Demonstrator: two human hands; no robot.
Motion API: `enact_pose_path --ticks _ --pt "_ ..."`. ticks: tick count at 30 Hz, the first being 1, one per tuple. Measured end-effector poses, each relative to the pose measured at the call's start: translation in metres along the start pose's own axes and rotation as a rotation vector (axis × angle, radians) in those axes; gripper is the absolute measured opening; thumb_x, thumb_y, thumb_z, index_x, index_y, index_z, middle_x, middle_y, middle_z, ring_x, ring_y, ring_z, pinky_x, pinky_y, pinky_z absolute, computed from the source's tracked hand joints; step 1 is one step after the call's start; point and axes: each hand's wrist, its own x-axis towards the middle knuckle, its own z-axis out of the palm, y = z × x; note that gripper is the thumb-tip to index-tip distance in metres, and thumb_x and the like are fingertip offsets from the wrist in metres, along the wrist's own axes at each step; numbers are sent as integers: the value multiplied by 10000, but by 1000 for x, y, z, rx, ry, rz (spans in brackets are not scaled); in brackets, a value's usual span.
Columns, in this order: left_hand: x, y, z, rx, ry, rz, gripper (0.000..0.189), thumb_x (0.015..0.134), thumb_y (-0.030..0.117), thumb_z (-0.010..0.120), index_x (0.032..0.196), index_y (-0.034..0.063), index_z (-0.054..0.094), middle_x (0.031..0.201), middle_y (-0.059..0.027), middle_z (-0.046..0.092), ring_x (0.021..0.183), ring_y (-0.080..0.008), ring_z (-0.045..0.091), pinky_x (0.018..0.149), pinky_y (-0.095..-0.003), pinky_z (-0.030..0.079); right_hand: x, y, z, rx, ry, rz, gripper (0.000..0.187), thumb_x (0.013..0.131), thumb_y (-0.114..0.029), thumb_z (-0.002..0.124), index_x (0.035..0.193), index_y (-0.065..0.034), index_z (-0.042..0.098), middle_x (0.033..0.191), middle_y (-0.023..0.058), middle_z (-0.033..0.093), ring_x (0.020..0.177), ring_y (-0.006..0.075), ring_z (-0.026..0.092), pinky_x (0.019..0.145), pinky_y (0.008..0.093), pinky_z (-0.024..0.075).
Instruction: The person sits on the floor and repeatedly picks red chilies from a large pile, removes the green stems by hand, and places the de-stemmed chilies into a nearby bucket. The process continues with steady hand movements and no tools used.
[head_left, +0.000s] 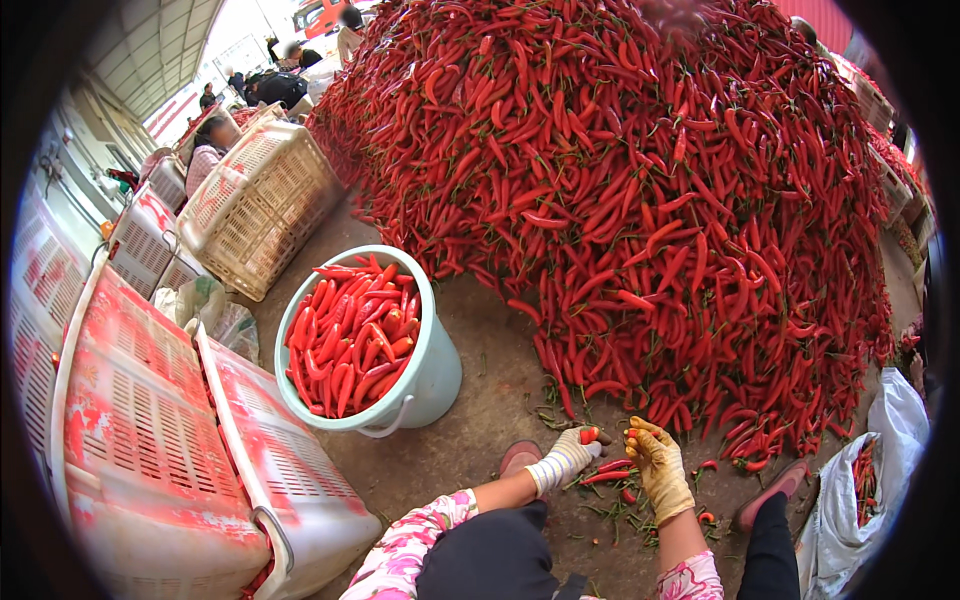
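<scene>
A huge heap of red chili peppers (600, 210) with green stems rises in front of me. At its lower edge my left hand (566, 459), in a striped knit glove, is closed on a red chili pepper (589, 435). Close on its right, my right hand (660, 469), in a yellowish stained glove, has its fingertips pinched on a small red piece of pepper (643, 433). Loose peppers (609, 475) and green stem bits (619, 514) lie on the ground beneath and between the hands. To the left stands a pale blue bucket (442, 367) filled with red peppers without visible stems (352, 337).
Red-stained plastic crates (150, 420) line the left side, and a beige crate (255, 202) leans behind the bucket. A white woven sack (840, 487) holding stems or thin peppers lies at the right. Other people (281, 86) are at the upper left.
</scene>
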Motion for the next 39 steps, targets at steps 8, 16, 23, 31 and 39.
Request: enact_pose_path --ticks 8,16,23,31,39 --pt "-9 4 13 -253 -59 164 318 976 176 619 1275 78 576 1055 -12 670 908 -110 642 775 -255 542 8 53 6 170 44 72 195 909 -171 707 1072 -65 682 865 46 703 672 145 650 535 254 520" --pt "-8 20 5 -371 -82 -27 238 959 226 655 1164 110 625 908 -8 657 753 -139 642 643 -305 562 6 59 12 -8 -13 122 236 919 -251 704 990 -27 684 810 74 692 598 161 635 471 273 495" --pt "7 24 -21 -715 164 83 236 959 156 613 1174 68 574 1069 -117 678 979 -267 672 814 -461 580 -13 81 -2 -426 -55 31 369 963 -212 622 1270 -12 574 930 93 699 703 150 658 586 255 514" --pt "-8 46 -40 -981 148 -149 186 923 115 608 1092 70 544 803 -58 577 582 -161 526 533 -341 486 -7 59 -60 -802 -107 312 275 928 -311 668 1031 -60 715 792 38 687 654 102 609 579 249 470" --pt "-11 49 -51 -1054 -147 -241 86 930 80 508 1006 41 497 855 -67 545 564 -102 426 461 -234 374 -1 -3 -103 -756 91 181 308 956 -301 594 1057 -33 705 695 18 625 548 94 532 506 249 424"
